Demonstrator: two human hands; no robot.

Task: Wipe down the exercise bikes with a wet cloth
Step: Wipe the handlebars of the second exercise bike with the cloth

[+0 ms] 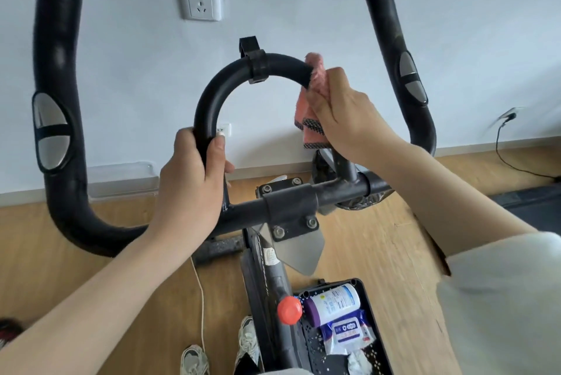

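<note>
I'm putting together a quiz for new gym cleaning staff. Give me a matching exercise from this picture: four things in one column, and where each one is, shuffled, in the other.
Things
1. pink cloth
2. left hand
3. orange-red knob
4. wipes pack

Places
A. lying in the black tray
B. gripping the left side of the loop bar
C. on the bike frame
D. held by the right hand against the same bar's right side

Pairs: 1-D, 2-B, 3-C, 4-A
</note>
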